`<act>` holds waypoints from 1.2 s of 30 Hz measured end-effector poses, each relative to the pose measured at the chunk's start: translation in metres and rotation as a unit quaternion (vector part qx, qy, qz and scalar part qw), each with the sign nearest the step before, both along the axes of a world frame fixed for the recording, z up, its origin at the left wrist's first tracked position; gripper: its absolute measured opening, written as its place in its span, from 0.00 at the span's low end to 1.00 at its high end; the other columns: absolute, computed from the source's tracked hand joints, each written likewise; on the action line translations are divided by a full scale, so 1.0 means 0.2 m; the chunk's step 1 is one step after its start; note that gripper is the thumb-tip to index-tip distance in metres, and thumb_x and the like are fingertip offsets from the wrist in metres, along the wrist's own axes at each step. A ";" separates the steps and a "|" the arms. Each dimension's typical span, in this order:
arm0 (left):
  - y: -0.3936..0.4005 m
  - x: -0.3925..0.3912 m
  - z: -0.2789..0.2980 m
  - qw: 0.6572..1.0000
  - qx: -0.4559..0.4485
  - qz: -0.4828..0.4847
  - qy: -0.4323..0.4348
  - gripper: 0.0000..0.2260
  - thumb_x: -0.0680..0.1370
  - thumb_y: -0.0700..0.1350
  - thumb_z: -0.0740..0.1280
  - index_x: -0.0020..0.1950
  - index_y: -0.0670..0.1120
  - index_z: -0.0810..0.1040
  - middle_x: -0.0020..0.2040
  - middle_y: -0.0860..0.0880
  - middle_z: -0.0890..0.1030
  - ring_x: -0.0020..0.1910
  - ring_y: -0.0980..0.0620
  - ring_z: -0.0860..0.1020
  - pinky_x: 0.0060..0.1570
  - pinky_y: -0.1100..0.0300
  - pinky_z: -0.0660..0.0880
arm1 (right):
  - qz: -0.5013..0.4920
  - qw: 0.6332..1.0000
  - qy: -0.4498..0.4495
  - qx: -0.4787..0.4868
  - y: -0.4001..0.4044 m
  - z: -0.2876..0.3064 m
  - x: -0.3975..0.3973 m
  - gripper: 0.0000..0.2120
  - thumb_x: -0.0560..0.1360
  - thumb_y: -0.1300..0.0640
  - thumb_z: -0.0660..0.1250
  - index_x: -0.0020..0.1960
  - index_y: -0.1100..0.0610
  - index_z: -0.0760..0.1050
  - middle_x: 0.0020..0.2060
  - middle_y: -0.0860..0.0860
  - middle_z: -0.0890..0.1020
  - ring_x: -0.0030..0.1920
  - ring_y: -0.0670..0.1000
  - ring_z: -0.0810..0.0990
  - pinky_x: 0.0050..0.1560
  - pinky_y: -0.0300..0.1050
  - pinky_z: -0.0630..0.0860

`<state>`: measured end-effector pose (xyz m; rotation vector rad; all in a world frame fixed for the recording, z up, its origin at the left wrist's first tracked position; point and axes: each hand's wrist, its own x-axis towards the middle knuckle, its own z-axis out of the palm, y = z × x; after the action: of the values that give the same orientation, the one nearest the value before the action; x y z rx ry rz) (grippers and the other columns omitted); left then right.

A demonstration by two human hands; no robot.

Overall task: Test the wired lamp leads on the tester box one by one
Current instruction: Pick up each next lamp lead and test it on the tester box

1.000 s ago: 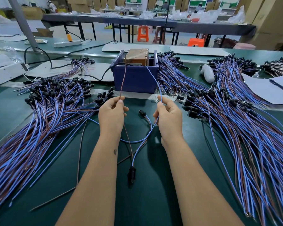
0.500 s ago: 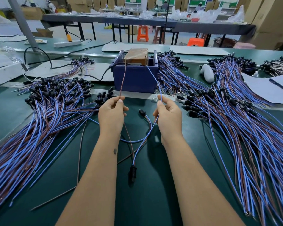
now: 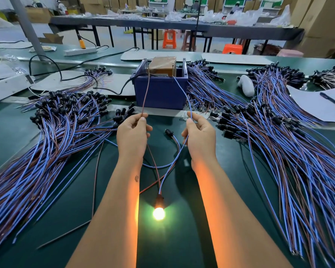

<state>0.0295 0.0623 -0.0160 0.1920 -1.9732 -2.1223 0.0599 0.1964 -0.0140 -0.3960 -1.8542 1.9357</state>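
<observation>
My left hand [image 3: 132, 135] pinches the brown wire [image 3: 145, 89] of one lamp lead, and my right hand [image 3: 200, 135] pinches its blue wire [image 3: 186, 95]. Both wire ends reach up to the top of the tester box [image 3: 161, 94], a blue bin holding a taped brown block. The two wires run back between my forearms to a black lamp holder [image 3: 159, 200], whose lamp [image 3: 159, 213] glows bright on the green table. A second lead with a black holder [image 3: 169, 132] lies between my hands.
A large pile of blue and brown leads [image 3: 52, 132] fans out on the left, another pile [image 3: 278, 136] on the right. Paper with a pen [image 3: 331, 100] lies far right, a white object [image 3: 246, 85] beside the box. A black cable [image 3: 112, 91] runs left from the box.
The lamp at the end of the held lead has lit up; it was dark before. My hands and the wires have hardly moved.
</observation>
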 end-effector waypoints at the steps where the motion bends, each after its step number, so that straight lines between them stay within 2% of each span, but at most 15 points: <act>1: 0.00 0.00 0.00 1.000 0.001 0.000 0.001 0.10 0.82 0.41 0.61 0.50 0.51 0.81 0.34 0.52 0.79 0.30 0.60 0.74 0.33 0.68 0.72 | 0.000 1.000 0.000 -0.001 0.00 0.00 0.00 0.11 0.82 0.58 0.60 0.61 0.51 0.77 0.29 0.48 0.74 0.29 0.43 0.70 0.37 0.40 0.70; 12: 0.00 0.00 0.00 1.000 -0.010 -0.005 -0.002 0.10 0.82 0.42 0.62 0.48 0.53 0.81 0.34 0.54 0.79 0.31 0.60 0.74 0.34 0.66 0.73 | 0.001 1.000 0.007 0.010 0.00 0.00 0.00 0.11 0.82 0.58 0.60 0.60 0.49 0.76 0.30 0.48 0.74 0.30 0.44 0.70 0.36 0.40 0.71; 14: 0.00 0.01 0.00 0.998 -0.049 -0.028 -0.002 0.09 0.81 0.43 0.63 0.48 0.55 0.82 0.32 0.58 0.77 0.28 0.60 0.70 0.32 0.66 0.70 | 0.004 0.999 0.018 0.042 -0.01 0.00 0.00 0.10 0.82 0.59 0.60 0.59 0.49 0.76 0.29 0.48 0.73 0.30 0.44 0.70 0.36 0.40 0.71; 16: 0.02 0.02 -0.01 0.994 -0.088 -0.061 0.003 0.09 0.80 0.44 0.65 0.48 0.54 0.83 0.25 0.60 0.72 0.23 0.61 0.64 0.26 0.68 0.64 | 0.020 0.995 0.036 0.090 -0.03 0.00 0.01 0.11 0.81 0.59 0.60 0.59 0.49 0.77 0.29 0.47 0.73 0.29 0.44 0.69 0.34 0.39 0.69; 18: 0.04 0.04 0.00 0.992 -0.090 -0.087 0.008 0.08 0.80 0.43 0.66 0.48 0.53 0.84 0.24 0.60 0.73 0.23 0.61 0.65 0.25 0.69 0.64 | 0.050 0.989 0.057 0.126 -0.06 -0.01 0.01 0.12 0.81 0.59 0.60 0.59 0.48 0.77 0.30 0.47 0.74 0.30 0.44 0.71 0.35 0.41 0.71; 20: 0.06 0.05 0.02 0.991 -0.074 -0.115 0.011 0.08 0.79 0.41 0.66 0.50 0.50 0.85 0.33 0.58 0.81 0.30 0.62 0.74 0.33 0.69 0.72 | 0.070 0.982 0.072 0.162 -0.09 -0.01 0.02 0.12 0.80 0.60 0.61 0.59 0.47 0.75 0.31 0.47 0.75 0.33 0.47 0.73 0.38 0.47 0.73; 22: 0.07 0.05 0.04 0.989 -0.037 -0.142 -0.003 0.09 0.79 0.38 0.65 0.49 0.47 0.85 0.41 0.50 0.85 0.39 0.56 0.80 0.44 0.63 0.77 | 0.072 0.976 0.083 0.189 -0.11 -0.02 0.02 0.08 0.79 0.60 0.63 0.56 0.50 0.74 0.29 0.48 0.74 0.32 0.48 0.72 0.38 0.49 0.72; 23: 0.08 0.05 0.04 0.988 -0.017 -0.151 -0.011 0.10 0.79 0.38 0.64 0.46 0.47 0.85 0.40 0.47 0.85 0.38 0.54 0.80 0.44 0.61 0.78 | 0.071 0.975 0.085 0.192 -0.11 -0.03 0.02 0.06 0.79 0.60 0.64 0.53 0.51 0.72 0.28 0.49 0.75 0.32 0.49 0.72 0.38 0.50 0.72; 24: 0.08 0.05 0.05 0.987 -0.004 -0.157 -0.015 0.12 0.79 0.39 0.64 0.42 0.49 0.85 0.35 0.48 0.82 0.34 0.54 0.77 0.39 0.62 0.76 | 0.073 0.976 0.083 0.189 -0.11 -0.03 0.02 0.05 0.79 0.60 0.64 0.51 0.51 0.71 0.29 0.50 0.77 0.32 0.51 0.73 0.39 0.52 0.73; 26: 0.08 0.05 0.05 0.986 0.009 -0.165 -0.022 0.16 0.80 0.42 0.63 0.33 0.50 0.82 0.28 0.52 0.72 0.27 0.57 0.68 0.30 0.64 0.67 | 0.089 0.975 0.078 0.189 -0.11 -0.03 0.03 0.05 0.78 0.61 0.66 0.48 0.52 0.72 0.32 0.51 0.81 0.34 0.53 0.77 0.40 0.53 0.75; 28: 0.08 0.05 0.05 0.985 0.039 -0.166 -0.026 0.19 0.81 0.43 0.64 0.30 0.50 0.77 0.27 0.52 0.68 0.26 0.56 0.66 0.31 0.61 0.63 | 0.107 0.974 0.083 0.181 -0.11 -0.02 0.04 0.08 0.77 0.63 0.66 0.45 0.50 0.74 0.33 0.48 0.81 0.34 0.49 0.79 0.39 0.46 0.75; 30: 0.07 0.04 0.04 0.985 0.078 -0.151 -0.034 0.18 0.81 0.41 0.64 0.31 0.49 0.75 0.26 0.52 0.69 0.26 0.55 0.66 0.33 0.60 0.65 | 0.127 0.980 0.082 0.128 -0.11 0.00 0.04 0.09 0.78 0.65 0.64 0.45 0.52 0.77 0.34 0.47 0.81 0.35 0.46 0.79 0.40 0.42 0.76; 33: 0.05 0.02 0.06 0.971 0.183 -0.145 -0.041 0.11 0.82 0.41 0.63 0.39 0.46 0.76 0.26 0.53 0.72 0.25 0.56 0.70 0.28 0.63 0.70 | 0.155 0.980 0.067 0.104 -0.08 0.01 0.04 0.13 0.78 0.68 0.62 0.52 0.51 0.78 0.37 0.56 0.79 0.37 0.54 0.74 0.45 0.57 0.77; 34: 0.05 0.02 0.06 0.968 0.206 -0.139 -0.035 0.10 0.82 0.41 0.63 0.40 0.47 0.75 0.27 0.53 0.73 0.26 0.56 0.71 0.27 0.64 0.71 | 0.171 0.976 0.065 0.116 -0.07 0.01 0.04 0.16 0.76 0.69 0.65 0.55 0.49 0.77 0.37 0.56 0.79 0.36 0.55 0.72 0.44 0.58 0.77; 36: 0.03 0.01 0.05 0.975 0.197 -0.101 -0.019 0.09 0.82 0.41 0.64 0.41 0.48 0.74 0.28 0.54 0.75 0.27 0.56 0.74 0.26 0.65 0.72 | 0.213 0.967 0.068 0.123 -0.07 0.01 0.06 0.22 0.72 0.68 0.72 0.60 0.47 0.77 0.37 0.52 0.80 0.36 0.54 0.70 0.42 0.52 0.75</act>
<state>0.0312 0.0687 -0.0069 0.1029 -1.6298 -2.6458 0.0711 0.1819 -0.0114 0.2276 -2.1842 1.8912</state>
